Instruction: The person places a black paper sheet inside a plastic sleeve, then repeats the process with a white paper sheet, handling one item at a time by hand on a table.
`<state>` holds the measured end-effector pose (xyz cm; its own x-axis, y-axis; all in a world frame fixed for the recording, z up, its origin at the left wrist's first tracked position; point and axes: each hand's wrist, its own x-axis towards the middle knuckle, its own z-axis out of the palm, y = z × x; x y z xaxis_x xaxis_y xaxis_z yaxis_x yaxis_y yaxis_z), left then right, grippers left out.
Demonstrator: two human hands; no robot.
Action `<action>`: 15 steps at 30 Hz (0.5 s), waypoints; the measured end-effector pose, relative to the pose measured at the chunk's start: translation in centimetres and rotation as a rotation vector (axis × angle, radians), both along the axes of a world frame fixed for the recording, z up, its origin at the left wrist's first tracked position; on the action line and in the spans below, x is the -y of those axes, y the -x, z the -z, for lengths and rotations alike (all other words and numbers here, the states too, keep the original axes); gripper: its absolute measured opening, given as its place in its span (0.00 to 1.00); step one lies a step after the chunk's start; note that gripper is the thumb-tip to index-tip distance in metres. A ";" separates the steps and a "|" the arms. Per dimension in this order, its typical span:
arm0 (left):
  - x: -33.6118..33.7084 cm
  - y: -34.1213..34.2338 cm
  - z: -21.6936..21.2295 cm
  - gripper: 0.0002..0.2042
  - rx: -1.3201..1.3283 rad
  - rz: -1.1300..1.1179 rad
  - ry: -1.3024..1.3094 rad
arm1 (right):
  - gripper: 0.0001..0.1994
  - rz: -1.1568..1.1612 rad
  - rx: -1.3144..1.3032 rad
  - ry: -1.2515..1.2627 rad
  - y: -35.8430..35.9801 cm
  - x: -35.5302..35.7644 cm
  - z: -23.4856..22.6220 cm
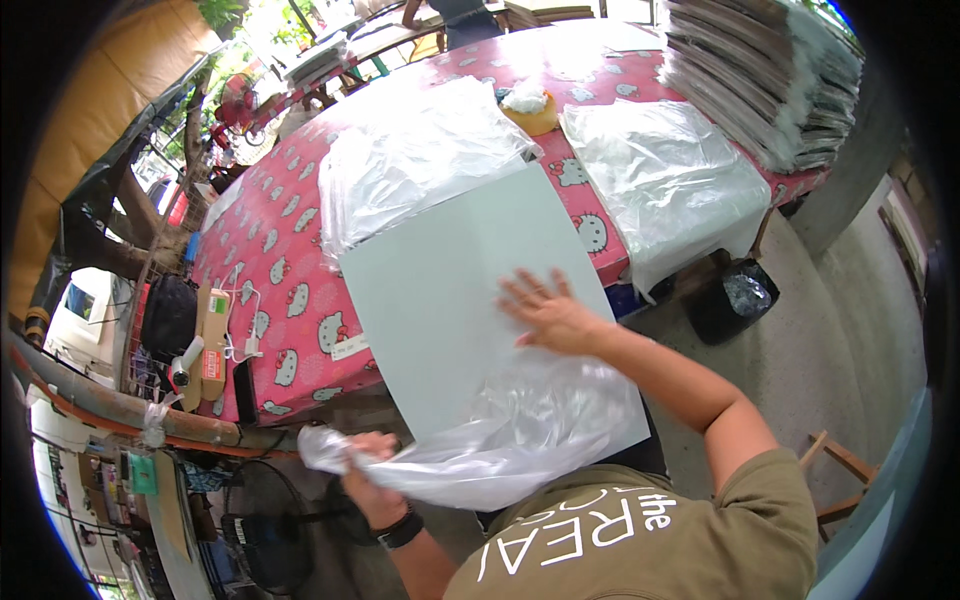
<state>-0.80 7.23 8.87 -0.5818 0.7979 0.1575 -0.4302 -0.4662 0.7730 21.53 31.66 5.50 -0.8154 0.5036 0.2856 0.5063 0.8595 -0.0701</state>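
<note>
A large pale grey-green sheet or board (440,270) lies over the table's near edge and sticks out toward my body. Across its near end bunches a clear plastic bag or film (500,440). My left hand (372,475), with a dark band at the wrist, grips a gathered end of this plastic off the sheet's left side. My right hand (550,315) rests flat on the sheet, right of its middle, fingers spread. Whether the sheet is partly inside the plastic, I cannot tell.
A pink patterned cloth covers the table (285,290). Plastic-wrapped stacks (430,150) (665,180) lie beyond the sheet and to its right. A yellow round container (530,115) sits between them. A tall stack (760,80) stands far right, a black bin (735,300) below, a fan (265,530) lower left.
</note>
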 end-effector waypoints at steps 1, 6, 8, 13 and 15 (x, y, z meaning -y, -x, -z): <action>1.2 1.4 -0.7 0.11 -0.039 -0.103 -0.044 | 0.34 0.118 0.111 0.016 -1.3 -2.5 1.8; 4.3 2.5 -0.3 0.10 -0.168 -0.267 0.113 | 0.33 0.869 -0.424 -0.110 -8.7 -8.1 -0.2; 2.9 1.5 0.5 0.11 -0.234 -0.305 0.304 | 0.30 0.702 -0.484 -0.065 -8.5 -5.5 0.4; -5.5 -4.7 -3.3 0.09 -0.550 -0.078 0.466 | 0.22 0.005 -0.821 0.832 -2.1 2.1 -2.5; -7.4 -5.0 -2.8 0.07 -0.440 0.009 0.386 | 0.20 -0.164 -0.972 1.162 0.9 4.7 -5.2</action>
